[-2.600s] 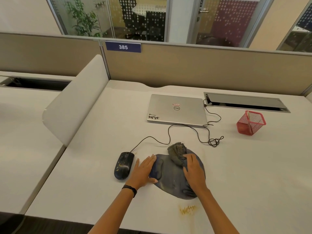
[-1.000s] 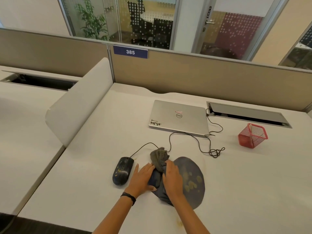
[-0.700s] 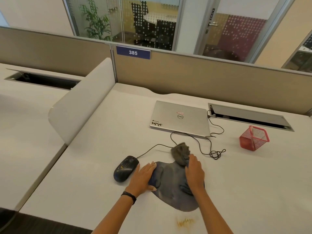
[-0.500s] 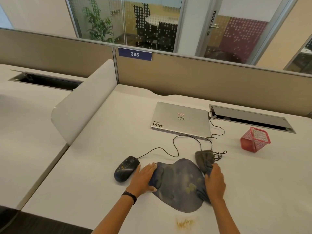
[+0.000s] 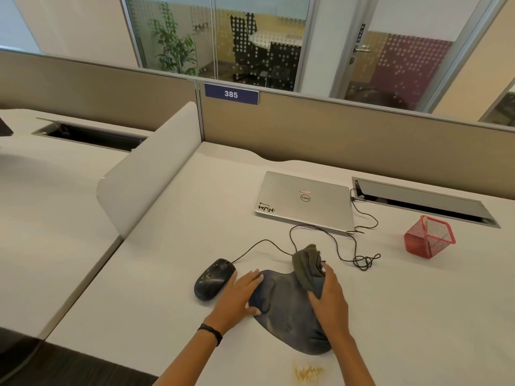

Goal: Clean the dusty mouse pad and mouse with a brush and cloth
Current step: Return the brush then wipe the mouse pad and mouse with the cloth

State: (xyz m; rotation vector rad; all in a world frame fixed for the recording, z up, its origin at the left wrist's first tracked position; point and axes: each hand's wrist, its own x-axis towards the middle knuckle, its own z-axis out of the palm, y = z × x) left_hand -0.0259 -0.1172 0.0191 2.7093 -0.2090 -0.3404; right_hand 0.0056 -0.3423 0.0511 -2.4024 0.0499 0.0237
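A dark blue mouse pad (image 5: 287, 321) with a raised wrist rest lies near the front edge of the white desk. My left hand (image 5: 237, 298) lies flat on the pad's left side and holds it down. A bunched grey cloth (image 5: 308, 264) sits on the pad's far right part, and my right hand (image 5: 328, 296) presses on it. The black wired mouse (image 5: 213, 278), streaked with yellowish dust, rests on the desk just left of my left hand. No brush is in view.
A closed silver laptop (image 5: 305, 201) lies behind the pad, with the mouse cable (image 5: 359, 259) coiled to its right. A red mesh holder (image 5: 427, 239) stands at the right. Yellowish dust (image 5: 308, 371) marks the desk in front of the pad. A white divider (image 5: 147, 168) rises at left.
My right hand has swept the cloth back leftward from the pad's right edge to its upper middle. The dusty patches seen on the pad are covered or gone. My left hand has stayed put.
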